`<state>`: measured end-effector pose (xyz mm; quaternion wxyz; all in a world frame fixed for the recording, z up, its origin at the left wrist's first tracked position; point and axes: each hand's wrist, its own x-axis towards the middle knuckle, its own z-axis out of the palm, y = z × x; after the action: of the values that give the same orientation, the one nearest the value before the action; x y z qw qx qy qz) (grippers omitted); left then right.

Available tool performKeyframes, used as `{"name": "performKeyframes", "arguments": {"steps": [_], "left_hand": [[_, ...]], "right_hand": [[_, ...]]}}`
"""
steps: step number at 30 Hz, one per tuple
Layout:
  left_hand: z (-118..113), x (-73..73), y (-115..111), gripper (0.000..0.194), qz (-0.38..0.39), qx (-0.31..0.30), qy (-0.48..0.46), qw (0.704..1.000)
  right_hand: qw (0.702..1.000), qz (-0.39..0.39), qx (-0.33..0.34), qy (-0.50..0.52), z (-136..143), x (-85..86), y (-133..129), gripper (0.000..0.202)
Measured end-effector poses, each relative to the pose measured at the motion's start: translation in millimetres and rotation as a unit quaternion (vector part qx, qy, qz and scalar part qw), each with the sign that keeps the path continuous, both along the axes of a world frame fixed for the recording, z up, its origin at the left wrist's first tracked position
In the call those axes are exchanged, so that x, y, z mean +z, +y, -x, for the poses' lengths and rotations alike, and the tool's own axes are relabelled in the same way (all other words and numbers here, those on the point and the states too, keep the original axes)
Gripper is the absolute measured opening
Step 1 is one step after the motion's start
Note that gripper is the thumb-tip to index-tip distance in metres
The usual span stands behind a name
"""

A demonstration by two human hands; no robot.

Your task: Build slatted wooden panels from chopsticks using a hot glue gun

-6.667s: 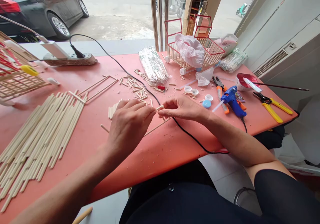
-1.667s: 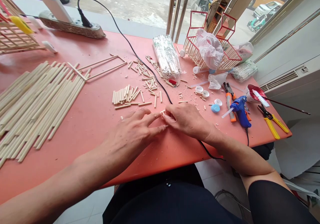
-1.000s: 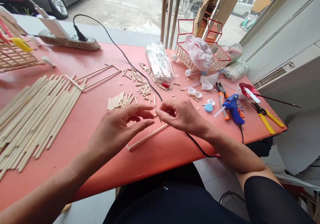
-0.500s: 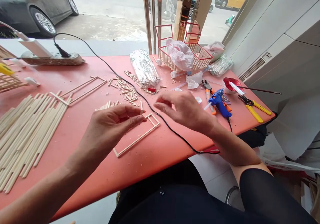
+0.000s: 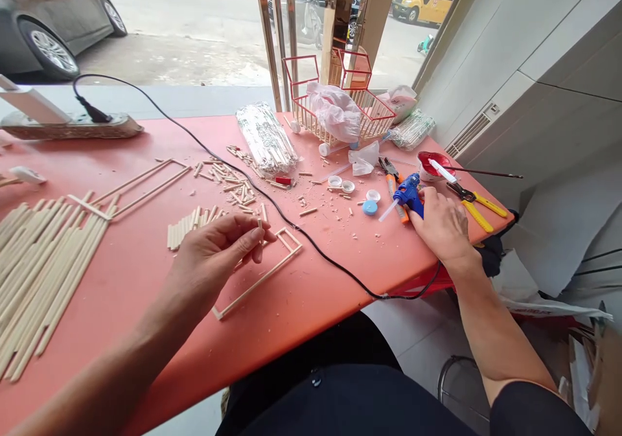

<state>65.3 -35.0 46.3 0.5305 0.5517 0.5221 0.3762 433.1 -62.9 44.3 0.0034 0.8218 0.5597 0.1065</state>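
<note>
Between the thumb and fingers of my left hand (image 5: 226,241) is a short wooden stick (image 5: 260,224), pinched upright. Just below and beyond that hand lies a rectangular stick frame (image 5: 260,285) with a crosspiece near one end. My right hand (image 5: 441,223) is at the blue glue gun (image 5: 409,193), its fingers wrapped around the handle, which they partly hide. The glue gun still rests on the table, and a clear glue stick points out of its front to the left. Orange-handled pliers (image 5: 392,180) lie under and beside it.
Long sticks (image 5: 53,261) cover the left of the pink table (image 5: 311,326). A second frame (image 5: 150,193), short stick pieces (image 5: 233,180) and a foil-wrapped bundle (image 5: 266,138) lie behind. A black cable (image 5: 330,248) crosses the middle. Yellow-handled pliers (image 5: 479,209) sit at right.
My right hand has moved right, from beside the left hand over to the glue gun, and closed on its handle. My left hand keeps its stick. The view has shifted slightly right.
</note>
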Motion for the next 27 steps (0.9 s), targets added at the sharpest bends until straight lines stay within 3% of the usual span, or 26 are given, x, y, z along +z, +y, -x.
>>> {"name": "performKeyframes", "arguments": {"steps": [8,11,14,16,18,21,24,27], "left_hand": [[1.2,-4.1,0.2,0.025,-0.009,0.010,-0.031,0.999],[2.2,-7.8,2.3,0.026,-0.013,0.011,-0.040,0.999],[1.2,-7.8,3.1,0.025,-0.022,0.014,-0.051,0.998],[0.1,-6.4,3.8,0.025,-0.032,0.020,-0.045,0.998],[-0.3,-5.8,5.7,0.024,-0.048,0.029,-0.039,0.998],[1.1,-7.9,10.2,0.024,-0.080,0.043,-0.042,0.995],[3.8,-11.4,13.9,0.025,-0.092,0.054,-0.039,0.993],[6.0,-12.9,15.1,0.023,-0.085,0.065,-0.033,0.994]], "right_hand": [[0.986,-0.142,0.044,0.073,-15.0,-24.4,0.6,0.041],[0.961,-0.235,0.078,0.126,-12.0,-14.2,-7.6,0.042],[0.920,-0.287,0.110,0.243,9.2,6.1,-7.0,0.046],[0.878,-0.232,0.169,0.384,30.6,18.4,0.6,0.052],[0.814,-0.136,0.236,0.513,54.0,25.7,11.3,0.056],[0.733,-0.019,0.316,0.602,84.8,26.8,26.4,0.054],[0.691,0.053,0.372,0.618,104.0,21.8,34.9,0.051],[0.681,0.059,0.376,0.626,111.6,16.9,37.0,0.052]]}}
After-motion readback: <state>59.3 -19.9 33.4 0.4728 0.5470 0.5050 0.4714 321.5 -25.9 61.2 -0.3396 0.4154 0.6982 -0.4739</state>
